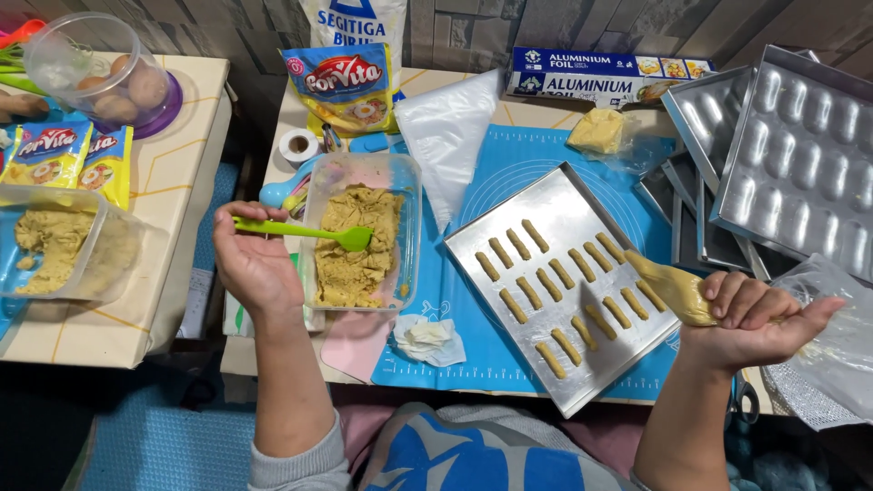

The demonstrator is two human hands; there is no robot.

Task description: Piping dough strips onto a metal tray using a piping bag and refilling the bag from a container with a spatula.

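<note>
Head view: the left hand [255, 265] is closed around the handle of a green spatula [305, 232], whose blade rests on the dough in a clear tub [405, 195] just left of the tray [509, 368]. The right hand [755, 318] is clenched around a dough-filled piping bag [673, 286], its tip lying over the tray's right edge, touching or just above the nearest stick. Rows of piped dough sticks [555, 273] lie on the tray, which sits on a blue mat [527, 150]. A stack of empty bags [446, 136] lies above the tray's left corner, moulded pans [800, 155] to its right, a crumpled tissue [427, 338] beside its lower left.
</note>
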